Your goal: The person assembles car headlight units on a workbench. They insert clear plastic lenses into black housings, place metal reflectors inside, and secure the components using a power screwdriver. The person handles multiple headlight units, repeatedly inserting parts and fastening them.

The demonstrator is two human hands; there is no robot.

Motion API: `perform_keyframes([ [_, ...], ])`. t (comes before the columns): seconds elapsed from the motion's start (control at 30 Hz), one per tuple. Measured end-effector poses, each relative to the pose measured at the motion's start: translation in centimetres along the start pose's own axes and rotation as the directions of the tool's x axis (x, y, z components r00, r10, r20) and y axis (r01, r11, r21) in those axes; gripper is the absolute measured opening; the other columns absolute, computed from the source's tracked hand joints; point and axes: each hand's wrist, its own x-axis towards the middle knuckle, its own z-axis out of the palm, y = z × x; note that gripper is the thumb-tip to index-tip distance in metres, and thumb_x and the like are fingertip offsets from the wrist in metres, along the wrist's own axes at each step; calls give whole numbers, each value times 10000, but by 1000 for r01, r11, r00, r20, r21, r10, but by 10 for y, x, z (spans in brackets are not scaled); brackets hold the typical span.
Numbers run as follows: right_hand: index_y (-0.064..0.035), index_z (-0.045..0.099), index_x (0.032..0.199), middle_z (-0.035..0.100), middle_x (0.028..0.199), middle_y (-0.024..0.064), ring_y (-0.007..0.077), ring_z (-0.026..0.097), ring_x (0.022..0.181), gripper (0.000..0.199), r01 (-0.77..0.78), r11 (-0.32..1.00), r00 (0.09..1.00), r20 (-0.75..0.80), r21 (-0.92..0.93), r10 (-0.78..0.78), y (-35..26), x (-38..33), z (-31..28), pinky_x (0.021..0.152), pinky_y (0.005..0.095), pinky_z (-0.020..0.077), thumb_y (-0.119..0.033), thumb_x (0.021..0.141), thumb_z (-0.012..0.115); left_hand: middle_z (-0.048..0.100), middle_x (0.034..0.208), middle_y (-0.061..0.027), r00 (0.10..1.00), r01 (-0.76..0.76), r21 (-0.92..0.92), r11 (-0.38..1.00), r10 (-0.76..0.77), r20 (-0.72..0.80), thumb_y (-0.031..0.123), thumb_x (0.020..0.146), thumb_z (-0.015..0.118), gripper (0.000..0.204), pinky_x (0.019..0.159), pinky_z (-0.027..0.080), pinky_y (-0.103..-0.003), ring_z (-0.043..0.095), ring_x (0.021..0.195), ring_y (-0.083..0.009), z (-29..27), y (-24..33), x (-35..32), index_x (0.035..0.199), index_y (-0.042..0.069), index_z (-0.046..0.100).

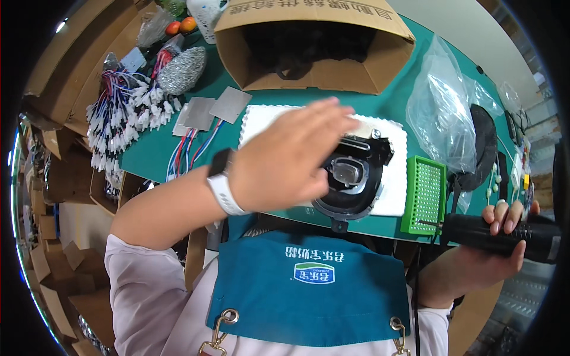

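Note:
A black plastic housing [380, 184] with a clear lens [344, 172] in its middle lies on a white foam pad [395, 187]. My left hand [291, 157] is stretched out over the left side of the housing and hides part of it. Its fingers are extended, and whether the thumb touches the housing I cannot tell. At the right, my right hand [504, 228] is wrapped round a black electric screwdriver [469, 228], held level. The screwdriver's thin bit points left, at the near end of a green screw tray [409, 204] filled with rows of small screws.
Behind the pad stands an open cardboard box [237, 35] with black parts inside. Bundled wires with white connectors [133, 110] and flat grey plates [230, 105] lie at the left. Clear plastic bags [439, 107] rest at the right, beside a black strap-like piece [482, 142].

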Motion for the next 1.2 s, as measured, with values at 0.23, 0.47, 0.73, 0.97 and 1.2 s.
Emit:
perform_keyframes([
  [0.23,33,267,1228,333,780,57,129,353,642,648,18,1000,998,-63,17,-17,2,1,-18,639,258,318,-246,718,552,503,1088,-149,858,262,266,928,-350,375,201,653,632,539,902,367,-371,464,1024,-317,-71,-112,-56,1135,35,458],
  [0.47,35,268,1241,344,776,59,127,363,631,638,-25,999,999,-21,23,25,9,2,-8,614,260,332,-232,731,544,443,1194,-178,818,269,356,895,-407,406,244,595,713,746,965,314,-377,422,1091,-322,-51,-141,-57,1221,21,374],
  [0.73,30,268,1246,343,760,57,117,352,602,619,2,999,998,-68,-51,-5,1,-1,-9,596,252,326,-237,750,524,485,1109,-159,905,193,349,917,-303,297,301,567,732,624,921,369,-369,461,1032,-319,-43,-156,-52,1102,60,520],
  [0.97,30,252,1253,345,763,63,126,358,608,625,-12,1000,1000,-27,-13,12,0,-1,-17,606,264,328,-230,752,520,505,1068,-144,995,86,434,897,-98,6,384,529,754,701,840,415,-375,497,962,-319,-69,-124,-62,1109,62,529],
  [1.2,29,253,1257,350,766,66,134,369,622,619,-15,1000,999,-42,-3,15,-3,0,-23,627,271,342,-234,764,519,529,1026,-131,692,111,447,888,254,-676,367,668,711,579,841,424,-327,529,944,-253,-136,-134,-51,1095,21,528],
])
